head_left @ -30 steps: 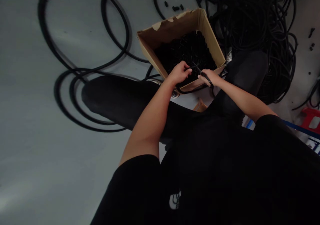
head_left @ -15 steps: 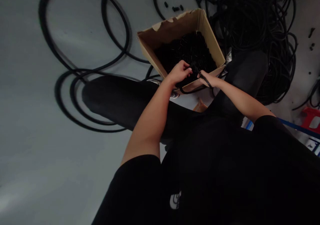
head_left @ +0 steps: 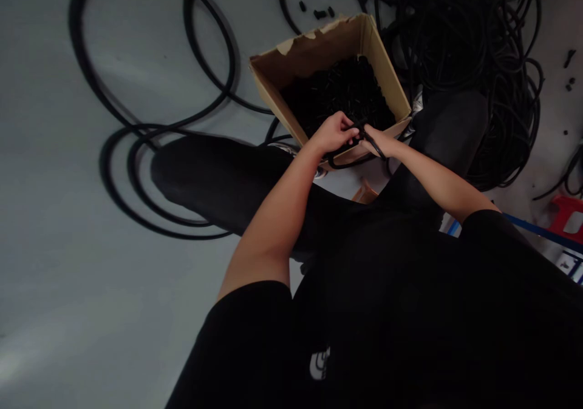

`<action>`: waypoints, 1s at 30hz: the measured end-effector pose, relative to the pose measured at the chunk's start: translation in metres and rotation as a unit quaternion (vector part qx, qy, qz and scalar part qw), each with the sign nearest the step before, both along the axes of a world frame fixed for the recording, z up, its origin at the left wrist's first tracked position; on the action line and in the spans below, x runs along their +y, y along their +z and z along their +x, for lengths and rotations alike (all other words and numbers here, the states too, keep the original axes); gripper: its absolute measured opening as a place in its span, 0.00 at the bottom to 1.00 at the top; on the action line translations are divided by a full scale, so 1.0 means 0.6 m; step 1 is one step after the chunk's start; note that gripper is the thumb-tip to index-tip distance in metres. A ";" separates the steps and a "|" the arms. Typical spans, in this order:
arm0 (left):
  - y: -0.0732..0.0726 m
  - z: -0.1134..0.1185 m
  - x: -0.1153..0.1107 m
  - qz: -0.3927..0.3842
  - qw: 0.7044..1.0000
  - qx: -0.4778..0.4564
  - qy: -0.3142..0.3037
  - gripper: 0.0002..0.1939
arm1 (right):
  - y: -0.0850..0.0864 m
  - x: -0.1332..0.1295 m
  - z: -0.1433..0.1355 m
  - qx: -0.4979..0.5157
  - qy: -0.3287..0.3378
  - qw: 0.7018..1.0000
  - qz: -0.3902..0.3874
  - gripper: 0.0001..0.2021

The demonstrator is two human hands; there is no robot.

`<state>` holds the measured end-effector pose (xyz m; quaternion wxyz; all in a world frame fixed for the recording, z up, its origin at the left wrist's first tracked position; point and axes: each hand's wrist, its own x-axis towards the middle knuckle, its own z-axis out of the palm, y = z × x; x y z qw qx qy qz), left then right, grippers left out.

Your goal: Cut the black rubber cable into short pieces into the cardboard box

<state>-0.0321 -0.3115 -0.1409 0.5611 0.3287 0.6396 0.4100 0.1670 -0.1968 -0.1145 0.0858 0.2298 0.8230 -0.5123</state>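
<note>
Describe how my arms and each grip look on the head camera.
The left grip and right grip are bare human hands, with no gloves visible. The forearms are uncovered. Both the left sleeve and the right sleeve are short, plain black and end near the elbow. They belong to a black top with a small white logo. No cables or watch show on either arm.

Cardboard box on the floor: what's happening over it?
A person's left hand grips black hose over the cardboard box, while the right hand holds what look like scissors close by. Short black pieces fill the lower part of the box; a tangled pile lies beyond it.
</note>
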 end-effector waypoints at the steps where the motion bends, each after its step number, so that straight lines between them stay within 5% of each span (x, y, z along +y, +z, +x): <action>1: -0.001 0.001 0.000 0.005 1.000 0.000 0.007 0.20 | 0.007 0.000 -0.001 -0.001 -0.005 1.000 0.005 0.17; 11: 0.048 0.004 0.004 0.053 0.998 0.030 0.035 0.25 | 0.018 -0.007 0.002 -0.072 -0.038 0.996 0.042 0.09; 20: 0.003 -0.007 0.002 0.000 0.998 0.044 0.037 0.23 | 0.023 0.001 -0.004 -0.079 -0.077 0.992 0.054 0.12; 30: 0.005 -0.008 -0.007 -0.054 0.994 0.097 0.000 0.13 | 0.021 0.000 -0.007 -0.151 -0.067 0.984 0.070 0.12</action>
